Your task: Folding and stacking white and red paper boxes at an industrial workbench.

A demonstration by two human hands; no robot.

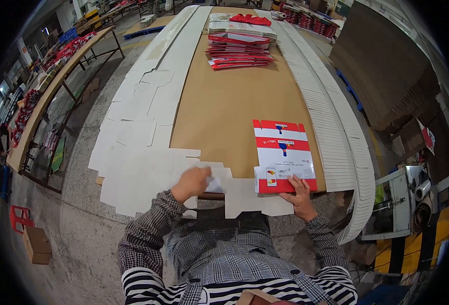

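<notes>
At about four o'clock on the brown table (224, 112), the right hand (301, 195) pins with spread fingers the light, stiff, slippery flat carton (283, 157), best gripped by its edges, while the left hand (193, 182) seemingly closes on a white card blank (215, 184).

A long brown table (224, 101) runs down a workshop with a speckled grey floor (77, 239); another long bench (56, 86) stands left, stacked cardboard (387, 71) right.

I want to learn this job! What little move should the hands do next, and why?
Probably the left hand lifts the white card blank it touches toward the table's bare middle. The right hand already presses the near edge of the red-and-white printed sheet, which lies flat beside it.
</notes>
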